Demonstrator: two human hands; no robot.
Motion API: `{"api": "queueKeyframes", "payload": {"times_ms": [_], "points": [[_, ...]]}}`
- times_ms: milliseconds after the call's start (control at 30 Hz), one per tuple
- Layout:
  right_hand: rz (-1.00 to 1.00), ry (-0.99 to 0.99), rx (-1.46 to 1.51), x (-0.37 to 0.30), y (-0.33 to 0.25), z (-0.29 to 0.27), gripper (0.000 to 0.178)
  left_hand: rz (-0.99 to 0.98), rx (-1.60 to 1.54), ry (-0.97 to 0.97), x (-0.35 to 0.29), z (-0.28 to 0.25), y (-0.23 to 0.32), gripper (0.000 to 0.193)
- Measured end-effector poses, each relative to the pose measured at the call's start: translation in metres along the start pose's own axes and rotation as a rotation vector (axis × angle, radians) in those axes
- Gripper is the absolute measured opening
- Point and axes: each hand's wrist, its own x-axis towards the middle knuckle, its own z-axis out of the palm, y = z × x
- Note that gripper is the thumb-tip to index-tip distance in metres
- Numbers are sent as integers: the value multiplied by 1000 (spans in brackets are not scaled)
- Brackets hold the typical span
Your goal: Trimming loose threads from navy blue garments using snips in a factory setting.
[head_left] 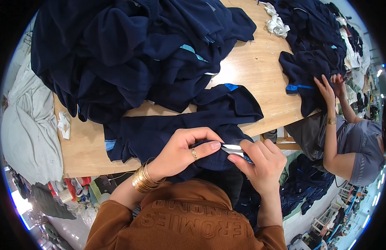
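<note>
My right hand (259, 164) is closed around small thread snips (232, 150) with pale metal blades and a bit of blue at the grip. The blades point left, their tips at the thumb of my left hand (186, 152). With thumb and forefinger my left hand pinches the edge of a navy garment (149, 133), which lies over the table's near edge and hangs down toward me. Blue patches show at the garment's left end and far right part. Whether a thread lies between the blades is too small to tell.
A big heap of navy garments (113, 54) covers the far left of the wooden table (259, 71). Light grey cloth (32, 121) drapes at the left. At the right, a co-worker's hands (328, 91) handle another navy garment (311, 66). White scraps (277, 25) lie at the back.
</note>
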Motion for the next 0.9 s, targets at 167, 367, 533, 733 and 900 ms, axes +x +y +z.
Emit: {"api": "queueKeyframes", "payload": {"times_ms": [167, 367, 533, 733, 900], "points": [[-12, 21, -22, -2, 1, 4, 27, -17, 22, 16, 0, 0, 0, 15], [79, 57, 116, -1, -1, 3, 25, -2, 32, 28, 0, -2, -3, 16], [140, 75, 232, -3, 3, 5, 25, -9, 23, 35, -2, -1, -2, 16], [534, -166, 883, -1, 2, 3, 25, -24, -52, 27, -5, -1, -4, 16], [653, -249, 1165, -4, -1, 2, 14, 104, 30, -27, -1, -3, -5, 16]]}}
